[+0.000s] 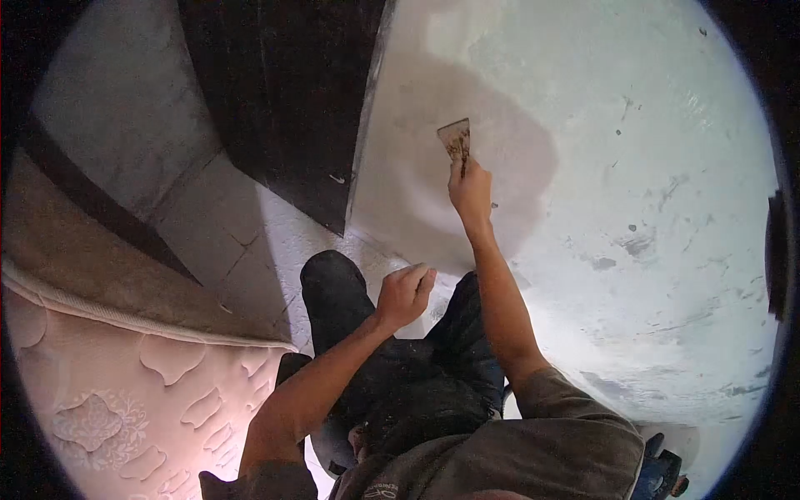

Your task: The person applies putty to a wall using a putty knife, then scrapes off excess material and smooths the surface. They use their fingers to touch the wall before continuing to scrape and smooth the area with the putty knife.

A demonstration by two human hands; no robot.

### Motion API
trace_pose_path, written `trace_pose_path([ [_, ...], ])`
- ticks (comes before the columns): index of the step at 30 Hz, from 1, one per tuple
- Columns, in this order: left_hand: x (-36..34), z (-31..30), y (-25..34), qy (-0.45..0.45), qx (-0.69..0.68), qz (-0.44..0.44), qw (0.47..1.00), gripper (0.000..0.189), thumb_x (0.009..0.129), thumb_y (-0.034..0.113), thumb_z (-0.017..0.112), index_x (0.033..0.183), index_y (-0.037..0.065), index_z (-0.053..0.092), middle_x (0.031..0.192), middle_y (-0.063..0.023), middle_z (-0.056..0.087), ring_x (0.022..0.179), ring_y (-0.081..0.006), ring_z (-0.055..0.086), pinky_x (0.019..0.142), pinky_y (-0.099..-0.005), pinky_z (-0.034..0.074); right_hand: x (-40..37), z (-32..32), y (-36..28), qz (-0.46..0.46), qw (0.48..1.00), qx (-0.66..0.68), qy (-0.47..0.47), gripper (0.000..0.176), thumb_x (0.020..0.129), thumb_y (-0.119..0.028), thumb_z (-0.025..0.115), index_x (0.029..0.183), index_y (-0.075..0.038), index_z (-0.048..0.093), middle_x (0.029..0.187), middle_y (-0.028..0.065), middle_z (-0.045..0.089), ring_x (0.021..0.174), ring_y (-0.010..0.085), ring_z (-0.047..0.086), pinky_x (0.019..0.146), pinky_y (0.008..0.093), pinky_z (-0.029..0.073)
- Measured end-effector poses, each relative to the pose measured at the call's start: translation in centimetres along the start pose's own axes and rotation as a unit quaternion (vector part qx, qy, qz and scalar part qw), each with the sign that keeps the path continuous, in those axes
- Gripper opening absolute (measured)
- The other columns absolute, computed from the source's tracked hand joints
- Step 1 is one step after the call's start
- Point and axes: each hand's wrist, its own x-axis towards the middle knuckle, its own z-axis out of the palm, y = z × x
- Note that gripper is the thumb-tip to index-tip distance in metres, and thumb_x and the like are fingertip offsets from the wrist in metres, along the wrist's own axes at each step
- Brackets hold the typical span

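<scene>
My right hand [471, 192] is closed around the handle of a putty knife [455, 136]. Its wide blade, smeared with brown stains, points up and overlaps a darker, damp-looking patch [521, 154] on the pale wall [667, 150]. Lower down, my left hand [406, 293] hovers between my bent knees, fingers curled into a loose fist with nothing showing in it. That hand stays apart from the knife and the wall.
A dark panel [283, 100] stands to the left of the wall's edge. Below it lies the tiled floor [229, 217]. A pink quilted mattress [158, 400] leans in at lower left. Something dark blue [658, 475] sits at lower right.
</scene>
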Motion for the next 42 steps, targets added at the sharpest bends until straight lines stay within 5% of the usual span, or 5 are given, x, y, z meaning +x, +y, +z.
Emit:
trace_pose_path([
  [26,-0.1,-0.5,0.7,-0.003,0.020,0.014,1.000,0.025,0.091,0.017,0.052,0.074,0.000,0.051,0.064,-0.0188,0.052,0.062,-0.0395,0.054,0.055,-0.0447,0.041,0.1,-1.0,0.1,0.002,0.999,0.037,-0.002,0.030,0.090,-0.021,0.050,0.084,0.007,0.060,0.073,0.0324,0.058,0.072,0.0480,0.058,0.062,0.0529,0.045],
  [32,-0.3,-0.2,0.5,-0.006,0.023,0.006,1.000,0.026,0.090,0.018,0.053,0.073,-0.001,0.050,0.064,-0.0190,0.052,0.061,-0.0385,0.055,0.055,-0.0449,0.041,1.5,0.0,-1.2,-0.016,0.999,-0.037,-0.010,0.029,0.091,-0.020,0.049,0.087,0.007,0.059,0.075,0.0320,0.058,0.074,0.0482,0.058,0.063,0.0522,0.045],
  [42,-0.1,-0.5,1.2,-0.024,0.005,-0.004,1.000,0.025,0.091,0.016,0.051,0.073,-0.001,0.050,0.064,-0.0181,0.052,0.062,-0.0380,0.055,0.056,-0.0445,0.042,0.9,0.6,0.5,-0.011,0.999,-0.003,0.033,0.029,0.092,-0.020,0.052,0.077,0.005,0.059,0.069,0.0274,0.058,0.065,0.0459,0.057,0.054,0.0480,0.043],
])
